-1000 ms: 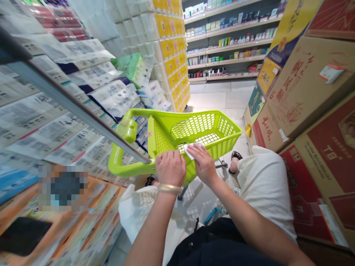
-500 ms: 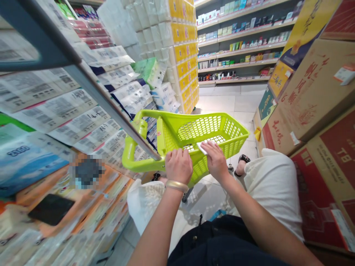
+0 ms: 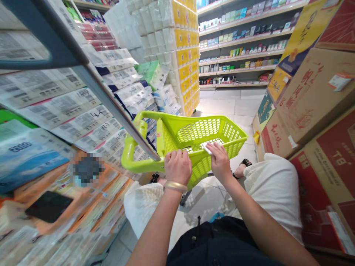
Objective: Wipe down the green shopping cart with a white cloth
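Observation:
In front of my knees stands a lime-green plastic shopping cart [image 3: 169, 125] with perforated basket walls. My left hand [image 3: 178, 167], a gold bangle at its wrist, is wrapped over the near rim of the basket close to the handle end. Further along the same rim, my right hand [image 3: 220, 160] presses a folded white cloth or tissue [image 3: 207, 148] against the edge. The fingers of that hand lie over the white piece and hide part of it. A grey metal pole [image 3: 119, 111] crosses in front of the cart's handle.
Stacked tissue packs [image 3: 83, 107] line the left side, with a dark phone [image 3: 49, 206] lying on orange packs. Cardboard cartons [image 3: 313, 96] form the right side. Shelves of small bottles and boxes [image 3: 244, 51] stand at the back beyond the tiled floor [image 3: 222, 107].
My right hand has slid a little along the rim, away from my left hand, with the white cloth or tissue. The left hand keeps its grip. The view has shifted slightly.

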The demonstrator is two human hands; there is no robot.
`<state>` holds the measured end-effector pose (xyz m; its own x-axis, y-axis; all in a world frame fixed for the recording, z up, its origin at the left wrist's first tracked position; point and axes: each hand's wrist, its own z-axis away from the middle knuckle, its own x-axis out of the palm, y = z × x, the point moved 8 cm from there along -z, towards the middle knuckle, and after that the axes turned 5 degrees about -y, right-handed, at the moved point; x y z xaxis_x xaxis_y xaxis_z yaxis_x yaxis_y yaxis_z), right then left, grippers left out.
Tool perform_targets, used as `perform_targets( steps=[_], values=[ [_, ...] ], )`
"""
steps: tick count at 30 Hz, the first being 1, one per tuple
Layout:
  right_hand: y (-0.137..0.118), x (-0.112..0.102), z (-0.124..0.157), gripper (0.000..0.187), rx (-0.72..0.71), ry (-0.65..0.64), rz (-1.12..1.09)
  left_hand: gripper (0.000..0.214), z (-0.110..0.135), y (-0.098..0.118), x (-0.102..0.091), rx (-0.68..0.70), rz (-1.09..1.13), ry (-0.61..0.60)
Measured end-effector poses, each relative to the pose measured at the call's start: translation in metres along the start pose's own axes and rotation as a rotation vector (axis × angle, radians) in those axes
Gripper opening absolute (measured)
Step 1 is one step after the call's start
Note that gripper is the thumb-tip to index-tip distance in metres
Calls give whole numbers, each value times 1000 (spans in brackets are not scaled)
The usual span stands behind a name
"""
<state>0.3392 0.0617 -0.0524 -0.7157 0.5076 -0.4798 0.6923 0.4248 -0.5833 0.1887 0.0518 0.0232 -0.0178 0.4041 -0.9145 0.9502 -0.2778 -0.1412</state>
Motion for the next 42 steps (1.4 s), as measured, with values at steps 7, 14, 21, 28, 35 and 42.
perform_targets(
  steps=[7, 14, 21, 28, 35, 42],
  values=[
    [-29, 13, 7, 43, -108, -71, -83, 22, 2, -1, -1, -14, 30, 10],
    [-1, -1, 2, 41, 26, 38, -22, 18, 6, -1, -4, -1, -20, 26],
    [-42, 16, 5, 42, -162, -110, -90, 17, 11, 0, -8, 5, -51, 29],
    [-16, -1, 3, 40, -47, 20, -7, 16, 15, -3, -8, -10, -41, 24],
    [-42, 5, 11, 43, -204, -16, -90, 14, 18, -4, -9, -3, -56, 48],
    [-37, -4, 12, 42, -134, 62, -54, 11, 18, -5, -10, -23, -60, 66]
  ],
)
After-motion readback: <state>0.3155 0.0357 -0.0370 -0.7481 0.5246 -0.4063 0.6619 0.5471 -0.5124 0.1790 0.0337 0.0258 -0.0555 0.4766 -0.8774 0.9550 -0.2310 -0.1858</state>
